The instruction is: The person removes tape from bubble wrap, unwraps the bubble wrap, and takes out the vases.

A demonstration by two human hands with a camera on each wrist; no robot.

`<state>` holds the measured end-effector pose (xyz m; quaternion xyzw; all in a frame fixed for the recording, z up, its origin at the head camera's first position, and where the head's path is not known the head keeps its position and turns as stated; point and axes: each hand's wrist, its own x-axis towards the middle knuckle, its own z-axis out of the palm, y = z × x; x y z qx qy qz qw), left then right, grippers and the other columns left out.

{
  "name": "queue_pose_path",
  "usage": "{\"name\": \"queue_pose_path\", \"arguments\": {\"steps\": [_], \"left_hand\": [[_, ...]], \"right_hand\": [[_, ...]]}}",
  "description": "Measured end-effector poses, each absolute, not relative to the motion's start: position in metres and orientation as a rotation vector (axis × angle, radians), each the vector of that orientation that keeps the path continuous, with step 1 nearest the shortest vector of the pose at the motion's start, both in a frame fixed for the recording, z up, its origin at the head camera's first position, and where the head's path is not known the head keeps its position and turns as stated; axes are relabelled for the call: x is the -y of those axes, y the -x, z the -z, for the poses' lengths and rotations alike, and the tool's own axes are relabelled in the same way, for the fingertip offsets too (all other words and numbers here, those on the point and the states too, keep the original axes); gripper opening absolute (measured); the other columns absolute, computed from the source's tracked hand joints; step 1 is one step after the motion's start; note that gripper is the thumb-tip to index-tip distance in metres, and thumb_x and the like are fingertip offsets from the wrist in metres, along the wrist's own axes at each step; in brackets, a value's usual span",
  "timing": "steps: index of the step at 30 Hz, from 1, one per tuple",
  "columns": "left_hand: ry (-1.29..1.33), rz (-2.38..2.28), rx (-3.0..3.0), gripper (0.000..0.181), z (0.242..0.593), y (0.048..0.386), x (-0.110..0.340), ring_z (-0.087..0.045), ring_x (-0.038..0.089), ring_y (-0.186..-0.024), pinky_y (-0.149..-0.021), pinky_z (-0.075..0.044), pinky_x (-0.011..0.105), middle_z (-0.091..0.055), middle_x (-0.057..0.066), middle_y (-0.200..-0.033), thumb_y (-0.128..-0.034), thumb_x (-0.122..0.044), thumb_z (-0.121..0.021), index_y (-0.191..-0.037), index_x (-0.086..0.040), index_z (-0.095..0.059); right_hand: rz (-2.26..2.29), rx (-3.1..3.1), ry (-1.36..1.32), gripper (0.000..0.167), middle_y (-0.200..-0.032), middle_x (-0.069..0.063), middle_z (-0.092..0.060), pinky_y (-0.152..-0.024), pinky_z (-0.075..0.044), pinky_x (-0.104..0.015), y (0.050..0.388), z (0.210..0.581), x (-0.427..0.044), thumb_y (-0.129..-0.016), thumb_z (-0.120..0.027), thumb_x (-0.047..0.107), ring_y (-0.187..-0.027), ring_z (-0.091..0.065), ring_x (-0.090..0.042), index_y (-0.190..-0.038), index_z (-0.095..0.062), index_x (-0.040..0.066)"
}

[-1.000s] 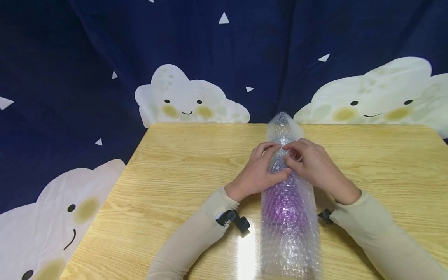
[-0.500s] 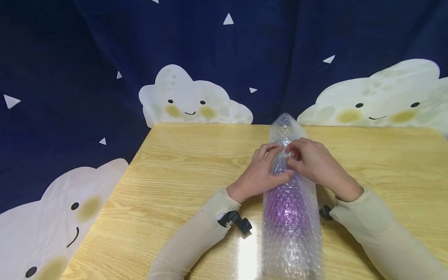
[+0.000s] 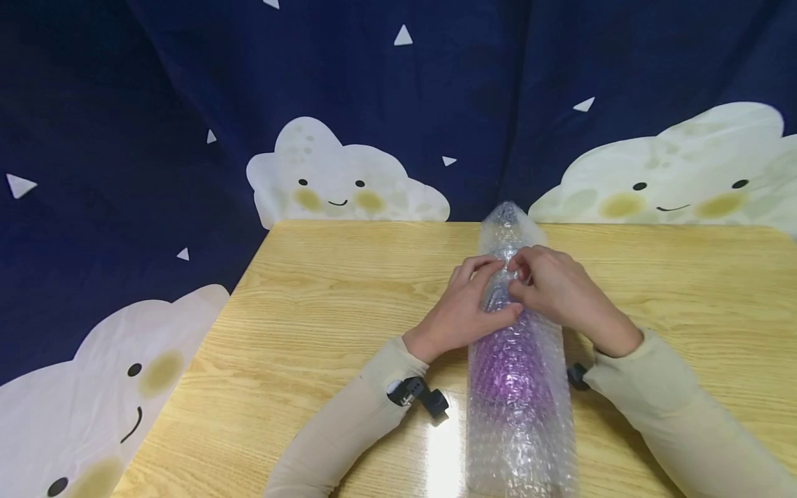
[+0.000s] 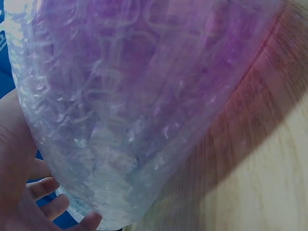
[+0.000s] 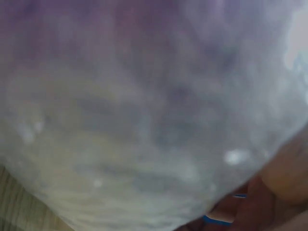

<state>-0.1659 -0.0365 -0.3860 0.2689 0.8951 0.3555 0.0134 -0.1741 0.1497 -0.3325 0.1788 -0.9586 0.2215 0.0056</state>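
A long object in bubble wrap (image 3: 513, 380), purple in its middle, lies on the table pointing away from the person. The left hand (image 3: 457, 311) rests on its narrower far part, fingers bent loosely and thumb stretched across. Facing it, the right hand (image 3: 563, 294) touches the wrap with bent fingers, a gap showing between index finger and thumb. In the left wrist view the left hand (image 4: 21, 168) is beside the tapering wrap (image 4: 106, 110). The right wrist view is blurred: wrap (image 5: 144, 120) fills it, hiding most of the right hand (image 5: 284, 187).
The wooden table (image 3: 311, 297) extends to both sides of the wrapped object. Behind it hangs a dark blue cloth (image 3: 349, 76) with white clouds and triangles. A black device (image 3: 417, 394) is on the left sleeve, another (image 3: 578, 377) by the right sleeve.
The head view has shifted slightly, moving the whole scene a little to the right in the picture. Both hands stay at the same part of the wrap, with hardly any finger movement.
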Motion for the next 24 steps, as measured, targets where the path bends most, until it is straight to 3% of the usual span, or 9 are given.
{"name": "queue_pose_path", "arguments": {"steps": [8, 13, 24], "left_hand": [[-0.836, -1.116, -2.784, 0.079, 0.3875, 0.1661, 0.037, -0.036, 0.02, -0.148, -0.121, -0.044, 0.038, -0.034, 0.003, -0.164, -0.0941, -0.051, -0.064, -0.159, -0.015, -0.038], [-0.829, -1.121, -2.776, 0.08, 0.3866, 0.1652, 0.0374, -0.036, 0.02, -0.149, -0.12, -0.044, 0.04, -0.033, 0.003, -0.164, -0.094, -0.051, -0.064, -0.16, -0.015, -0.038], [-0.819, -1.149, -2.766, 0.078, 0.3873, 0.1641, 0.0375, -0.036, 0.02, -0.149, -0.12, -0.044, 0.039, -0.034, 0.001, -0.163, -0.0935, -0.05, -0.065, -0.159, -0.016, -0.039]], "right_hand": [[-0.68, 2.907, -0.599, 0.017, -0.085, -0.01, -0.073, -0.064, -0.052, -0.039, 0.1718, 0.334, -0.1518, -0.096, -0.063, 0.013, -0.072, -0.064, -0.022, -0.103, -0.075, 0.002], [-0.67, 2.909, -0.593, 0.016, -0.093, -0.014, -0.073, -0.071, -0.056, -0.046, 0.1711, 0.3338, -0.1525, -0.093, -0.066, 0.009, -0.08, -0.068, -0.027, -0.104, -0.076, 0.003], [-0.684, 2.904, -0.578, 0.018, -0.09, -0.013, -0.073, -0.067, -0.055, -0.041, 0.1699, 0.3353, -0.1508, -0.09, -0.067, 0.007, -0.076, -0.066, -0.024, -0.105, -0.075, 0.001]]}}
